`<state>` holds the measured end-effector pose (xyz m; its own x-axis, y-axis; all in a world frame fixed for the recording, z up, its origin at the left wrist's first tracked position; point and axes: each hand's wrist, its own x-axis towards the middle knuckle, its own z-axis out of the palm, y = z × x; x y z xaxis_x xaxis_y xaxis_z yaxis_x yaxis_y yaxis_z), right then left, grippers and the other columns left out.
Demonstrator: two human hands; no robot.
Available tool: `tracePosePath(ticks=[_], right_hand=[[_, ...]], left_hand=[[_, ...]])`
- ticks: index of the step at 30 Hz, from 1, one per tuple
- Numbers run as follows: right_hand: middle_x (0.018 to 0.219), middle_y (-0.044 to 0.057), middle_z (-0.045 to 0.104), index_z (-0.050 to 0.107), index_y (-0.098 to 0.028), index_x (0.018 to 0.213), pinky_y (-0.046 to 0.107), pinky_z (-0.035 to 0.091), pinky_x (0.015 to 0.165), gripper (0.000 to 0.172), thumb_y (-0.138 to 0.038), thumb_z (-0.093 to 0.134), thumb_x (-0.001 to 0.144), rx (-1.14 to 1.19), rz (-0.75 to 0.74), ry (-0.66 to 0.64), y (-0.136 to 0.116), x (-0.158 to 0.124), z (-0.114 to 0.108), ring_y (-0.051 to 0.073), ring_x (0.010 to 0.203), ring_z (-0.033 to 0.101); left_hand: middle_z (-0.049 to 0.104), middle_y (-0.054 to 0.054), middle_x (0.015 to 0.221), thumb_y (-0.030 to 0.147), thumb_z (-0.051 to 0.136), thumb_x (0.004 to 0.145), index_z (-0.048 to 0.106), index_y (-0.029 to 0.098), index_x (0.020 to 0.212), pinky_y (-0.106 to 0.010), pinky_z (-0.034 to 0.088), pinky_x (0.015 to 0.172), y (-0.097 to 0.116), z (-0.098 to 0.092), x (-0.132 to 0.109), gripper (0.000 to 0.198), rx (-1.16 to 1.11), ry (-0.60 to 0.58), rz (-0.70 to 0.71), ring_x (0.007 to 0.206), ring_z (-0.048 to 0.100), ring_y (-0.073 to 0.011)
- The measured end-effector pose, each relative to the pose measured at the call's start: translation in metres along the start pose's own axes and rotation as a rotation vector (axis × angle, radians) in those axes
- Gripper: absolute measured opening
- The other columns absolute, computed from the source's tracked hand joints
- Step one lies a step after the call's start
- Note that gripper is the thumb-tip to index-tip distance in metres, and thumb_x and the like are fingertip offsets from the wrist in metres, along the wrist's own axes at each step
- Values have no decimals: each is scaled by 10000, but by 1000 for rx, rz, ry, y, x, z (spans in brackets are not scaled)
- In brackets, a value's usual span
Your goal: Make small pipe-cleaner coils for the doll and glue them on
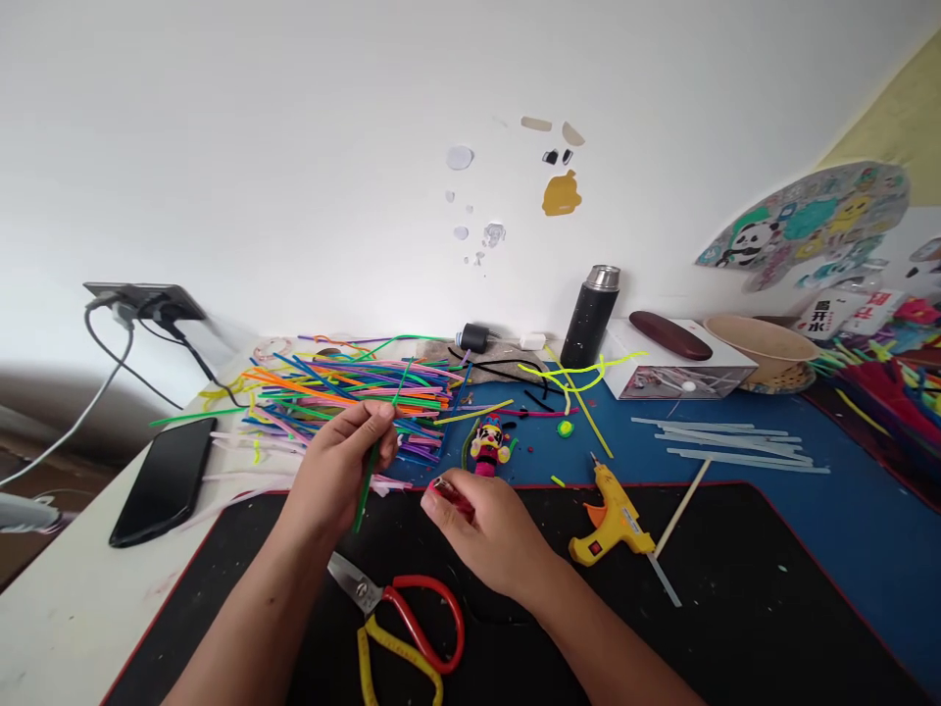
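Observation:
My left hand (357, 446) pinches a green pipe cleaner (366, 490), whose ends stick out above and below the fingers. My right hand (485, 525) is closed around what looks like a red lighter (457, 498); only its metal top and part of its red body show. Between and behind the hands stands a small pipe-cleaner doll (488, 443) with a yellow face and pink-and-black body. Scissors (386, 598) with one red and one yellow handle lie on the black mat, below the hands. A pile of coloured pipe cleaners (294, 384) lies behind my left hand.
A yellow glue gun (614, 520) lies on the right, with glue sticks (735, 443) and a wooden stick (683, 508) nearby. A black bottle (588, 319) and a white box (624, 363) stand by the wall. A phone (166, 480) lies left.

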<state>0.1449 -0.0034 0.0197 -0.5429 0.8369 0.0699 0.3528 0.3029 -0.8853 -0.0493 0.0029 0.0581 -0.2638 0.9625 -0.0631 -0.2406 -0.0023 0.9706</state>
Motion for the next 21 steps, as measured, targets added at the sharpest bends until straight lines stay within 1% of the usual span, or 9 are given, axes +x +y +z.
tracePosePath(ticks=[3, 4, 7, 10, 13, 17, 21], right_hand=[[828, 12, 703, 724, -200, 997, 274, 365, 658, 184, -337, 613, 1047, -156, -42, -9, -1, -2, 4, 164, 719, 607], [886, 26, 730, 744, -202, 1061, 275, 389, 682, 158, -296, 619, 1040, -192, -55, -9, -1, -3, 6, 175, 765, 642], [994, 51, 764, 770, -218, 1178, 284, 441, 736, 207, -238, 620, 1037, -293, -78, -4, 0, -2, 10, 206, 878, 701], [1029, 64, 773, 779, -223, 1200, 305, 477, 783, 214, -241, 642, 1037, -401, -85, 17, -1, 1, 13, 232, 947, 718], [1064, 75, 769, 777, -216, 1204, 336, 498, 835, 205, -244, 664, 1035, -492, -100, 35, -4, 6, 17, 256, 1004, 709], [1062, 84, 763, 774, -206, 1204, 365, 502, 848, 202, -228, 646, 1051, -578, -121, 17, -6, 12, 22, 276, 1021, 692], [1041, 87, 770, 775, -218, 1199, 376, 493, 855, 191, -225, 658, 1048, -608, -144, 12, -4, 14, 27, 285, 1010, 693]], left_hand=[[522, 40, 550, 492, 898, 760, 625, 190, 686, -253, 326, 538, -2, 0, 0, 413, -4, -21, -1, 545, 422, -114], [525, 38, 556, 494, 887, 773, 620, 190, 681, -253, 329, 541, -3, 0, 0, 414, -1, -30, 1, 549, 423, -114], [549, 29, 585, 492, 864, 795, 631, 189, 701, -254, 336, 554, -6, 1, 0, 394, 25, -55, -5, 566, 436, -119], [572, 25, 610, 483, 867, 777, 664, 189, 762, -256, 347, 568, -8, 2, 0, 357, 71, -94, -19, 584, 465, -130], [574, 27, 628, 491, 853, 778, 668, 191, 791, -255, 359, 579, -7, 3, 0, 353, 121, -131, -3, 595, 470, -134], [564, 30, 639, 491, 837, 790, 663, 189, 791, -253, 368, 584, -4, 4, -1, 349, 163, -136, 23, 603, 465, -134], [556, 34, 637, 501, 814, 809, 656, 192, 800, -252, 355, 573, -3, 3, -2, 347, 186, -157, 29, 595, 459, -133]])
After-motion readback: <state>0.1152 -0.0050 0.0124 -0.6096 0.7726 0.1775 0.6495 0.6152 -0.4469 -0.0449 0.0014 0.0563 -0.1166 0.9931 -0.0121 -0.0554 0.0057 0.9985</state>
